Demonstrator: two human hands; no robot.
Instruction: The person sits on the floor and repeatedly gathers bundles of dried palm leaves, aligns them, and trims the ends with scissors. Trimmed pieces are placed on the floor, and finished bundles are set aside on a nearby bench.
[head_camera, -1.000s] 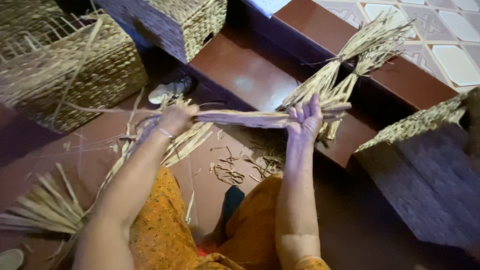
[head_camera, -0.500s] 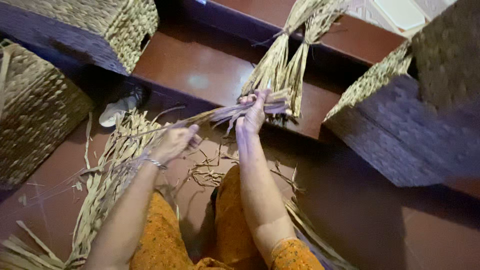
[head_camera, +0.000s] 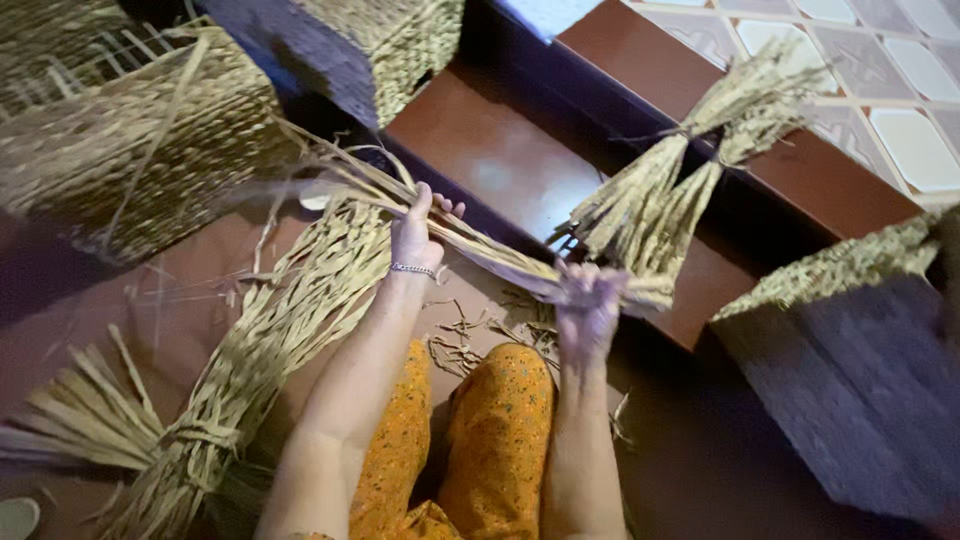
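Open brown step ahead; woven baskets left, straw bundle right crowd passage.

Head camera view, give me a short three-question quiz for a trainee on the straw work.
1. True or false: both hands grip the same long twisted strand of pale dried straw.
2. Which hand wears a thin silver bracelet? A) left B) right
3. What lies on the brown floor beside the left forearm?

Key:
1. True: left hand and right hand hold it between them.
2. A
3. A long tied bundle of dried straw, running toward the woven straw basket.
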